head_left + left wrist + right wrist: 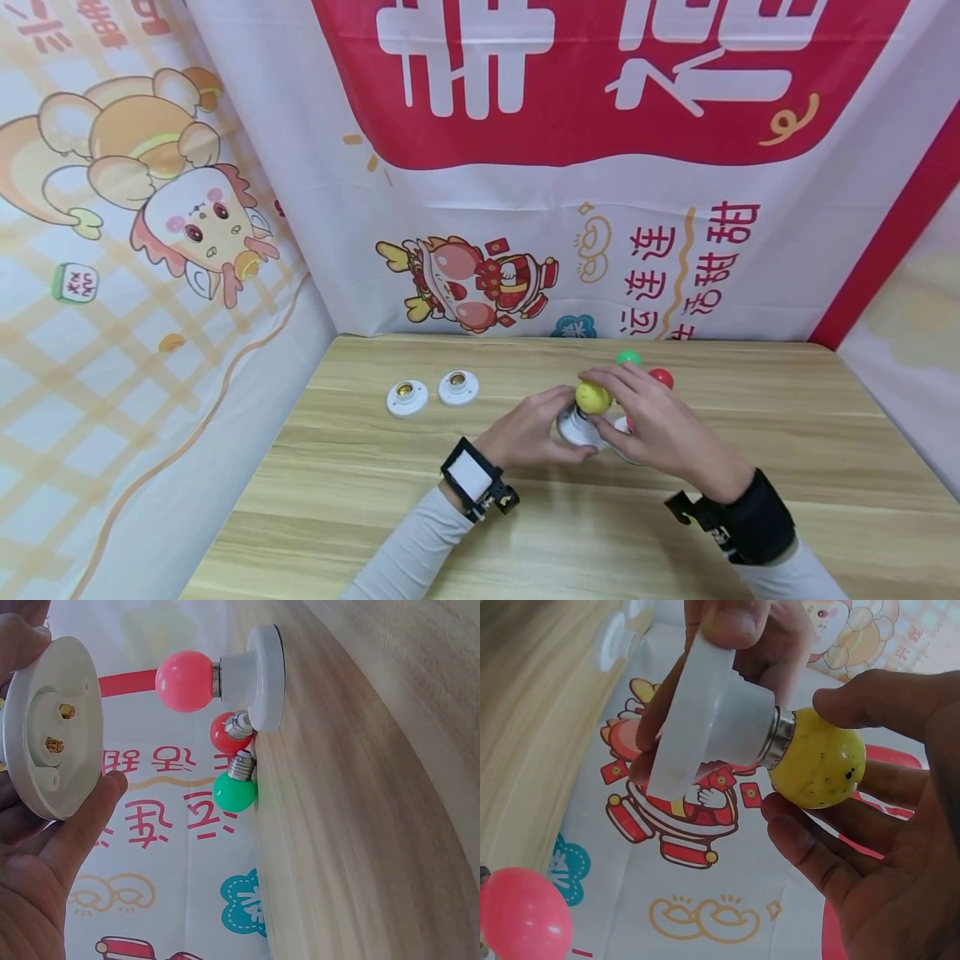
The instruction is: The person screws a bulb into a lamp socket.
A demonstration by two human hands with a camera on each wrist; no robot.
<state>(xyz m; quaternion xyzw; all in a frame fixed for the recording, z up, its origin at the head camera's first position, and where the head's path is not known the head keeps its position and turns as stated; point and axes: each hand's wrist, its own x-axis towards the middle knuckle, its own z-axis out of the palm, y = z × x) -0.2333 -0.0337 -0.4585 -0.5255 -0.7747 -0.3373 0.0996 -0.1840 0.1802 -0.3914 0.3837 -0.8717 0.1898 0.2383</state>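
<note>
The sleeves are long and pale grey. The left wrist strap is black with a white rectangular patch; the right strap is wide and black. Each carries a small black bracket.

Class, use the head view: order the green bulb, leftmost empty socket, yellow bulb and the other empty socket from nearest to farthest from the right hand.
1. Yellow bulb: held by the right hand.
2. Green bulb: just beyond that hand.
3. Other empty socket: left of both hands.
4. Leftmost empty socket: farthest left.
</note>
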